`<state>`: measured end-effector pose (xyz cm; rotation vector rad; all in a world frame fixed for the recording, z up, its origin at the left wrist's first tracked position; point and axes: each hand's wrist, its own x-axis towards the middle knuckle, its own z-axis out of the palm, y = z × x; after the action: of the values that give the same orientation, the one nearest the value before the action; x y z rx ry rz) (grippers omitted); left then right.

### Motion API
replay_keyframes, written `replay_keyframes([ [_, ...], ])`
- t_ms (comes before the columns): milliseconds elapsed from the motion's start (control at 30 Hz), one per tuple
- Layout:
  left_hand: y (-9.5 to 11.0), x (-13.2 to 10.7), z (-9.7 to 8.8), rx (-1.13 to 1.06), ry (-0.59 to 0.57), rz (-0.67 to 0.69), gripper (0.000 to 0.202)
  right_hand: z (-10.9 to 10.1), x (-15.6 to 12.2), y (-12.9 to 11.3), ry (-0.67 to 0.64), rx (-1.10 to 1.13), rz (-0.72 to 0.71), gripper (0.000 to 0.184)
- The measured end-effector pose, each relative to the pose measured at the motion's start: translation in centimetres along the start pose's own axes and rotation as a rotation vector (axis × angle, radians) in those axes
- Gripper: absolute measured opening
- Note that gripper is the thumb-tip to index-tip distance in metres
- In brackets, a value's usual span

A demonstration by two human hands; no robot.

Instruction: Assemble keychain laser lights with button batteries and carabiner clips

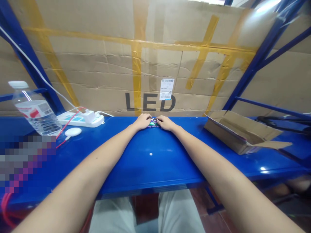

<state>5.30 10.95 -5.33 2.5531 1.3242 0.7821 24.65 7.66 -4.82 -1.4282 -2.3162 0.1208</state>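
My left hand [143,121] and my right hand [165,123] rest side by side at the back of the blue table [150,171], both arms stretched out. Between them lies a small group of slim striped pieces [153,123] in purple, green and white, too small to tell their kind. The fingers of both hands curl round the two ends of this group. My thumbs and fingertips are partly hidden behind it and behind the backs of my hands.
An open cardboard box [230,134] stands on the right. To the left are a water bottle [36,110], a white power strip [82,119] with a plug, a round white charger [73,132] and red cable. A large cardboard panel [109,77] marked LED closes off the back.
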Motion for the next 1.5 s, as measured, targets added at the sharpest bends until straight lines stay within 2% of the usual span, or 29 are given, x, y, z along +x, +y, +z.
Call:
replay_keyframes([
  [133,0.4,-1.1,-0.1,0.023,-0.014,0.030,0.029,0.2,-1.4,-0.8,0.044,0.011,-0.008,0.033],
  [333,2.1,-3.9,-0.3,-0.005,-0.019,0.060,0.024,-0.1,-5.1,-2.5,0.080,0.049,-0.025,0.030],
  [433,3.2,-4.7,-0.6,-0.017,-0.024,0.025,0.023,-0.5,-6.3,-3.1,0.091,0.075,-0.027,0.029],
  [533,3.8,-4.8,-1.2,-0.070,-0.021,-0.039,0.026,-0.8,-6.3,-3.3,0.092,0.098,0.031,0.029],
  [633,3.2,-5.3,-2.1,-0.111,0.002,-0.189,0.032,-1.3,-6.0,-2.8,0.083,0.138,0.127,0.034],
  [700,2.2,-6.2,-2.9,-0.039,0.015,-0.287,0.034,-1.7,-6.0,-2.0,0.091,0.120,0.185,0.036],
  [800,0.4,-8.0,-3.9,0.224,0.025,-0.265,0.032,-2.5,-6.4,-0.6,0.107,0.043,0.332,0.039],
  [900,-0.3,-9.4,-4.5,0.348,0.029,-0.286,0.030,-3.1,-6.8,0.6,0.077,0.028,0.418,0.037],
  [1133,-0.1,-9.2,-4.6,0.356,0.036,-0.307,0.026,-4.6,-7.5,1.4,-0.019,0.252,0.390,0.026],
  [1500,-0.4,-8.7,-4.4,0.333,0.035,-0.325,0.027,-4.5,-7.7,2.0,-0.008,0.269,0.361,0.023],
])
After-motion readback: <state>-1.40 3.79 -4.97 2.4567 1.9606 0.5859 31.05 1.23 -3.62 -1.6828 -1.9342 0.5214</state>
